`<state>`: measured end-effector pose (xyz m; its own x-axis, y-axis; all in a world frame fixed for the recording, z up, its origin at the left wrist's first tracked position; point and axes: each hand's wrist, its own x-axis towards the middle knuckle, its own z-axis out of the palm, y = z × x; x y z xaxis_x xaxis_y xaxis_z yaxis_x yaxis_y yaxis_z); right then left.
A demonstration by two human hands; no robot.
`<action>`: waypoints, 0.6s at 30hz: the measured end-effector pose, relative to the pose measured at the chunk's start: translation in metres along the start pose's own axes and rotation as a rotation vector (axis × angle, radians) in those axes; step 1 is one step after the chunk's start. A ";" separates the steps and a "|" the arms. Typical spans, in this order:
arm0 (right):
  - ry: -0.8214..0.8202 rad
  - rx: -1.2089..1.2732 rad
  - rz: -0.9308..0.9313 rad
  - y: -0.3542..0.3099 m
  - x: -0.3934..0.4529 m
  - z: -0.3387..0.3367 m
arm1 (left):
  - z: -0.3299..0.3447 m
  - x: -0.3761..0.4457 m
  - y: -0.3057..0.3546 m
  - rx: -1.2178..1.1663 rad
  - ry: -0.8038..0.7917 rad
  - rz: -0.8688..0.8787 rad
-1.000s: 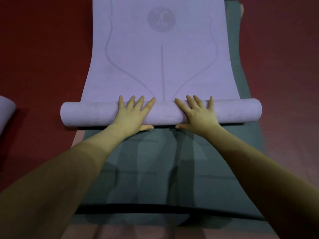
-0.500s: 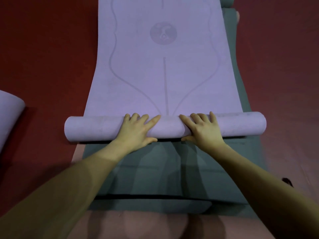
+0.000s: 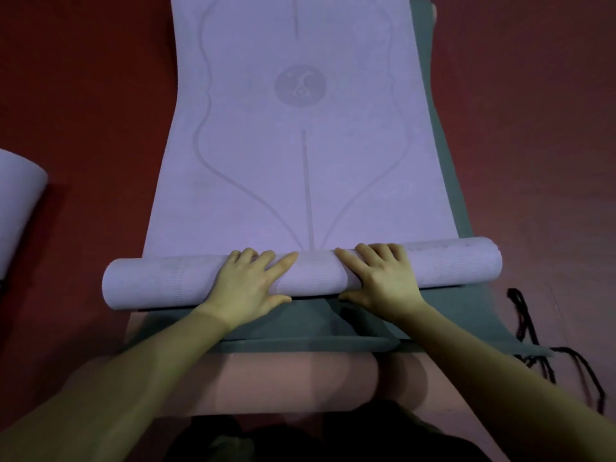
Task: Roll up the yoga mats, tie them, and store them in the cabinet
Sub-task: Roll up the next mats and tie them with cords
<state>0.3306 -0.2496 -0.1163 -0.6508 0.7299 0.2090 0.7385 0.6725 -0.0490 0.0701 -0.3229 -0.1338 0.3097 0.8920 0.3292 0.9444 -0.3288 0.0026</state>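
1. Fingers [image 3: 253, 258] of both hands lie spread and nearly straight over the rolled part of the purple yoga mat [image 3: 300, 161], pressing rather than gripping; the left hand [image 3: 248, 283] and right hand [image 3: 380, 278] sit close together at the roll's middle
2. Both ends of the roll have no hand on them, so they could loosen or telescope; the right end already sits farther forward than the left
3. Rolling askew would leave a cone that is hard to tie
4. Underneath, the grey mat [image 3: 446, 181] could drag or bunch
5. Near the right forearm, the black cord [image 3: 523, 315] on the red floor [image 3: 83, 95] could get caught
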 end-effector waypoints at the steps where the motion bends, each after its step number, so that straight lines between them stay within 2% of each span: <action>1: -0.002 0.007 0.007 -0.002 -0.003 0.002 | 0.001 -0.004 0.002 0.010 0.001 0.000; 5: -0.009 -0.013 0.026 -0.004 -0.010 0.011 | 0.004 -0.004 -0.001 0.048 -0.075 -0.010; 8: 0.045 0.001 0.017 -0.012 -0.016 0.012 | 0.004 0.006 -0.012 0.022 -0.153 -0.026; 12: 0.048 0.092 0.093 -0.017 -0.016 0.012 | 0.005 0.020 -0.024 -0.027 -0.249 -0.004; 16: -0.042 0.116 0.147 -0.006 0.011 0.009 | 0.001 0.023 -0.012 0.049 -0.149 -0.011; 18: -0.088 0.112 0.168 0.000 0.029 0.007 | -0.001 0.019 0.006 0.080 -0.115 -0.100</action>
<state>0.3104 -0.2273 -0.1175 -0.5365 0.8375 0.1033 0.8169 0.5462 -0.1853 0.0812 -0.3081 -0.1261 0.2197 0.9502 0.2209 0.9756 -0.2147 -0.0469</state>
